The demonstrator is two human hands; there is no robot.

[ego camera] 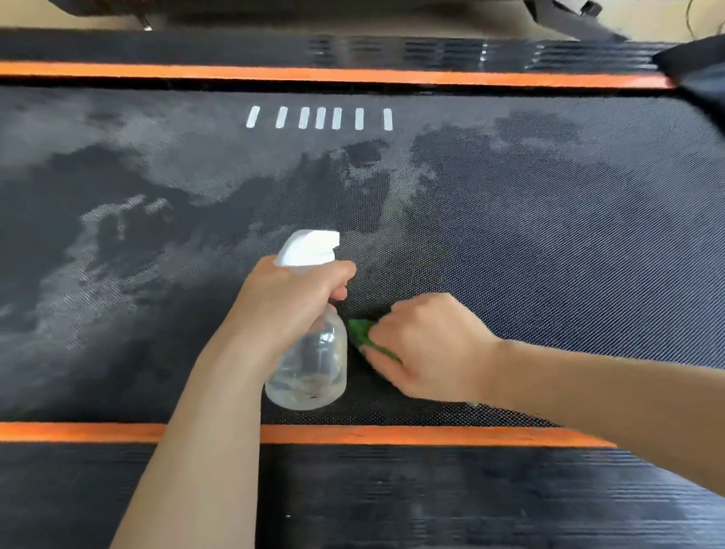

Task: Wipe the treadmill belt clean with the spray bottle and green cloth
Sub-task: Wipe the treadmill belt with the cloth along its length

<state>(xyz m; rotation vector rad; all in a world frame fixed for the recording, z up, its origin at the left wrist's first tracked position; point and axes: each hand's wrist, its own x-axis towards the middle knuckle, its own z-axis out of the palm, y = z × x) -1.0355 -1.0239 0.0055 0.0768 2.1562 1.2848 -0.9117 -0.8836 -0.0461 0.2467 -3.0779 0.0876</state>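
Observation:
The black textured treadmill belt (pixel 561 228) fills the middle of the view, with pale dusty patches on its left and centre and darker areas on the right. My left hand (pixel 294 299) grips the neck of a clear spray bottle (pixel 309 366) with a white trigger head, its nozzle pointing away from me over the belt. Just right of the bottle, my right hand (pixel 429 346) holds a bunched green cloth (pixel 362 331) down on the belt near its front edge. Most of the cloth is hidden under that hand.
Orange strips (pixel 362 433) border the belt at front and back, with black ribbed side rails (pixel 409 505) beyond them. A row of short white marks (pixel 321 117) sits near the belt's far edge. The treadmill's dark frame rises at the right (pixel 714 79).

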